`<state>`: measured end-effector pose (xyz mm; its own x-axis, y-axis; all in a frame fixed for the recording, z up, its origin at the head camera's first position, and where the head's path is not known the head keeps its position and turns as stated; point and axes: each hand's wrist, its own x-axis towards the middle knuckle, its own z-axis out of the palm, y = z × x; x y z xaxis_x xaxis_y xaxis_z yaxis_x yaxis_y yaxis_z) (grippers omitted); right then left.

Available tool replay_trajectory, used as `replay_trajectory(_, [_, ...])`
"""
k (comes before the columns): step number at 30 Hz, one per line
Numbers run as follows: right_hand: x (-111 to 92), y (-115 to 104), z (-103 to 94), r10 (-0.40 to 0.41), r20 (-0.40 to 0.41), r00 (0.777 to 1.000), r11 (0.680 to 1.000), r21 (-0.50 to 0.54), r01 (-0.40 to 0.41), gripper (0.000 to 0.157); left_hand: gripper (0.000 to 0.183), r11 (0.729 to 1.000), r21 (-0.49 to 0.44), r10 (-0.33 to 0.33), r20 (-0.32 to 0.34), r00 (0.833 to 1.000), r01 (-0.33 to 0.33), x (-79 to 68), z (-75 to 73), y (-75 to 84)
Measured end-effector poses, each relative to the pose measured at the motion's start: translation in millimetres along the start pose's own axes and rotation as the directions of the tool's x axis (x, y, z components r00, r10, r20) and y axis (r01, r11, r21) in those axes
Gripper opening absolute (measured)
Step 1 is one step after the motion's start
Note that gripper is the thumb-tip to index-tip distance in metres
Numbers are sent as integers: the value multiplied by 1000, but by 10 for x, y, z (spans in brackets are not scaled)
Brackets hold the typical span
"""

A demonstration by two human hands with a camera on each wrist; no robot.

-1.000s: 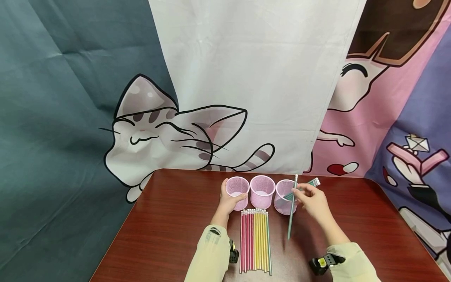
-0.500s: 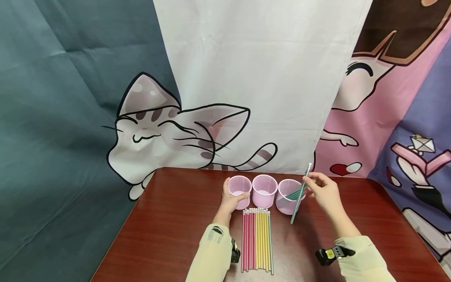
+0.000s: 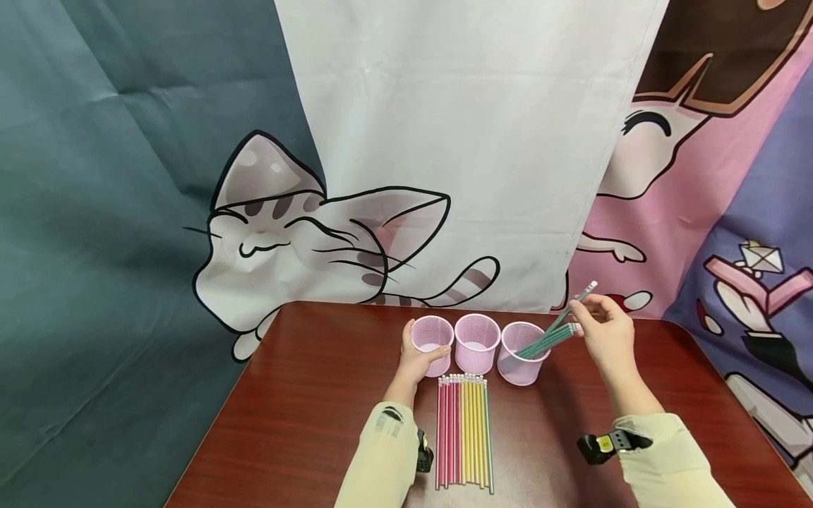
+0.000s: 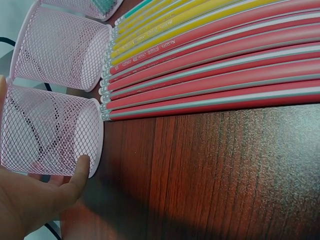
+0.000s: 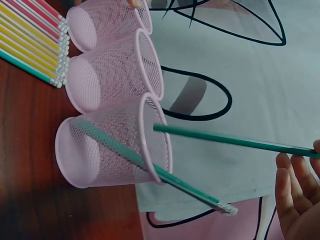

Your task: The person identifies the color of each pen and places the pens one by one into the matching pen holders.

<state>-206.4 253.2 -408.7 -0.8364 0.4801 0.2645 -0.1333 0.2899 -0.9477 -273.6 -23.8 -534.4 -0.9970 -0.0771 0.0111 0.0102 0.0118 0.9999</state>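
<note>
The right hand [image 3: 608,340] pinches a green pencil [image 5: 225,138] and the left hand [image 3: 414,364] grips the left mesh cup [image 3: 438,367], so the unheld right mesh cup [image 3: 517,372] may tip if pushed.

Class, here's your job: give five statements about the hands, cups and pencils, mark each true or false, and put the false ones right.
1. The left hand grips the leftmost cup. True.
2. A red pencil is in hand. False: the right hand holds a green pencil.
3. On the table, yellow pencils lie between red pencils and a lone green pencil. True.
4. Every cup holds pencils. False: none show in the middle cup.
5. Green pencils lean in the rightmost cup. True.
</note>
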Motion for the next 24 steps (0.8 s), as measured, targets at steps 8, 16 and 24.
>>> replay_trajectory(8, [-79,275,70,68,-9,998,998,15,-68,18,97,1000,-3,-9,0,1000,9,-11,-6,-6])
replay_trajectory(16, [-155,526,118,209,65,976,978,-8,-209,24,97,1000,-12,13,-2,1000,-13,-3,-1,-6])
replay_trajectory(24, [-191,589,130,293,104,950,953,47,-299,26,96,1000,10,9,-10,1000,-9,16,5,-28])
